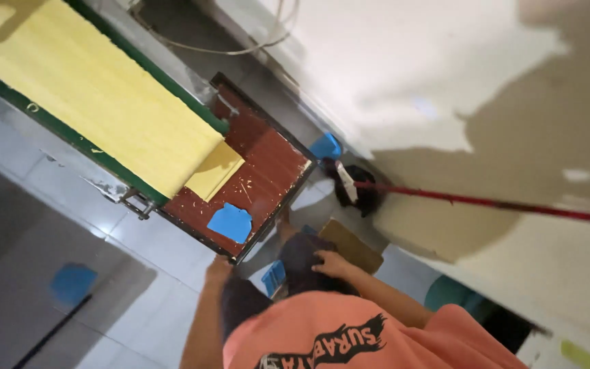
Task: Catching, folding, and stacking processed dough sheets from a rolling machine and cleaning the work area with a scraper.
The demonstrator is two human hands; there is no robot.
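Neither of my hands shows in the head view. A long red pole (486,202) comes in from the right edge and ends in a dark roller head (353,184) where the cream wall (404,75) meets the floor. Below it another person in an orange shirt (349,335) crouches with their back to me. One of their hands (218,268) touches the corner of a brown board (261,171). Their other hand (332,263) rests on a dark-clothed knee.
A long yellow panel with a green edge (97,89) overlaps the brown board, which carries a blue scrap (230,222) and a yellow sheet. A blue container (326,145), a cardboard piece (356,247) and a teal bucket (448,292) lie along the wall. A cable (227,49) runs near the top.
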